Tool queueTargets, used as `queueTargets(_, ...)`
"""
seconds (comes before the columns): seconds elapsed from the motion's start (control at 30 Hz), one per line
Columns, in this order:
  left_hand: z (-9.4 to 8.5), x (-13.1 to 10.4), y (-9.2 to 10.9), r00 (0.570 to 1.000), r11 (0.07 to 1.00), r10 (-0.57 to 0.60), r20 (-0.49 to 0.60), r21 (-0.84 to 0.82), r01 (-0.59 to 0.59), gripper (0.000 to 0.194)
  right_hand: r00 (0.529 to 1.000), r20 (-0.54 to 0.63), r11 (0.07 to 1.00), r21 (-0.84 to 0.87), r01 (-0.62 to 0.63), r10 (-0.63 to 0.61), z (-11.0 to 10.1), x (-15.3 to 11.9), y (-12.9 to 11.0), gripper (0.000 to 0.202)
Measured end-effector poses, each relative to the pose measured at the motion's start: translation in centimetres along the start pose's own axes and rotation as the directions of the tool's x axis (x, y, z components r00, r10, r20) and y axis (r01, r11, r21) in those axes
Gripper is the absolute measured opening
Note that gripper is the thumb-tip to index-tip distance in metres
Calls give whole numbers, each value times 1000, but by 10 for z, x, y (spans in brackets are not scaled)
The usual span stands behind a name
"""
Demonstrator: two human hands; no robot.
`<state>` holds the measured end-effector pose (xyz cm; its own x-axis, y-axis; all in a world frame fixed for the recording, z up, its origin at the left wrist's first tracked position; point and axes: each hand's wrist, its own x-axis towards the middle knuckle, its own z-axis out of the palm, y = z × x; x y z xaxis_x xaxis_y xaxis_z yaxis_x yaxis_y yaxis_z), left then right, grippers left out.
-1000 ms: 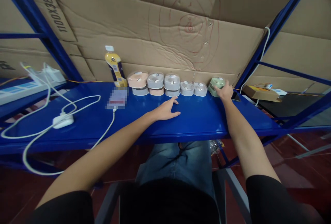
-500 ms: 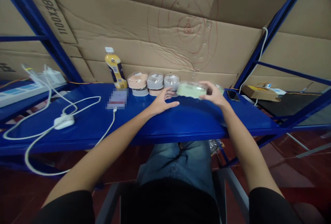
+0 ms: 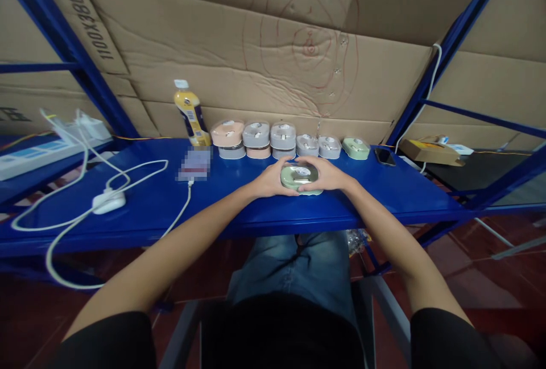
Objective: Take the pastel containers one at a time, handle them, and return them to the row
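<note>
A small green box with a clear lid point(image 3: 300, 173) is low over the blue table, or on it; I cannot tell which. My left hand point(image 3: 275, 180) grips its left side, and my right hand point(image 3: 322, 175) is closed round the right side. Behind my hands, similar boxes form a row along the cardboard. At the left of that row, a pink box point(image 3: 227, 133) and grey boxes point(image 3: 256, 133) sit in stacks of two. Farther right are single grey boxes point(image 3: 329, 146) and another green box point(image 3: 356, 148).
A yellow-labelled bottle point(image 3: 191, 113) stands left of the row. In front of it, a blurred-out flat item point(image 3: 195, 164) joins a white cable with an adapter point(image 3: 108, 202). A phone point(image 3: 385, 157) lies at right. Cardboard point(image 3: 191, 33) closes off the back.
My right hand has brought the green box left and nearer to me from the back of the table. My left hand has moved slightly nearer and now grips the box too.
</note>
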<state>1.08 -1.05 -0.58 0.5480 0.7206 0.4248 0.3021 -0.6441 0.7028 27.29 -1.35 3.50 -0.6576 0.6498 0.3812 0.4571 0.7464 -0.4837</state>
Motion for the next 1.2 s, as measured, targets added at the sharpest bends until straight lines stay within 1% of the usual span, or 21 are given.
queueTargets(0.07,0,0,-1,1000,1000,2,-5,13,-2,129,999,-32,1000,-12,9,-9,1,1,-2,86)
queueTargets(0.13,-2,-2,-1,1000,999,22,-5,44,-22,129,992,-124,999,44,-32,37,-5,-2,4,77)
queueTargets(0.17,-3,-3,1,999,996,39,0,75,-39,125,979,-186,994,86,-68,83,-9,-5,9,74)
queueTargets(0.2,-4,-4,2,998,992,55,12,116,-56,117,958,-249,986,126,-112,141,-15,-8,16,71)
queueTargets(0.27,-4,-7,7,995,975,76,58,203,-86,86,896,-357,959,189,-209,265,-25,-16,30,68)
queueTargets(0.3,-3,-8,9,993,967,80,82,235,-98,71,862,-394,945,209,-253,318,-30,-19,37,68)
queueTargets(0.33,-2,-8,11,992,961,82,100,255,-105,59,835,-419,932,221,-288,358,-33,-21,43,67)
queueTargets(0.4,0,-8,14,990,957,83,111,270,-111,49,805,-437,915,235,-328,401,-37,-23,50,65)
queueTargets(0.5,-4,-6,14,993,956,94,68,272,-109,49,795,-439,907,234,-349,419,-38,-24,52,66)
queueTargets(0.6,-20,-4,9,997,960,73,5,271,-71,50,807,-405,903,202,-379,429,-40,-25,53,71)
queueTargets(0.7,-40,-3,1,999,951,19,-48,310,-3,51,832,-325,891,88,-446,449,-45,-29,56,72)
queueTargets(0.77,-49,-3,-5,998,937,-25,-59,345,44,52,842,-260,872,1,-490,473,-47,-31,60,75)
queueTargets(0.87,-53,-3,-9,996,930,-72,-45,359,84,54,837,-188,844,-63,-533,515,-49,-33,62,80)
queueTargets(0.93,-48,-3,-7,998,943,-54,-43,327,65,59,840,-188,851,-34,-524,509,-49,-33,60,82)
queueTargets(1.0,-41,-3,-1,999,963,-7,-51,267,21,67,869,-228,897,46,-440,438,-48,-32,54,80)
queueTargets(1.07,-31,-3,6,998,977,31,-58,212,-18,77,913,-259,948,135,-287,314,-44,-29,43,80)
queueTargets(1.1,-26,-3,9,997,981,41,-58,192,-29,83,934,-256,963,169,-209,248,-41,-27,37,80)
queueTargets(1.13,-20,-3,12,997,983,45,-55,178,-34,89,954,-234,971,191,-144,187,-37,-24,30,81)
queueTargets(1.2,-11,-3,14,998,987,48,-44,153,-41,101,984,-157,980,191,-58,88,-29,-17,17,82)
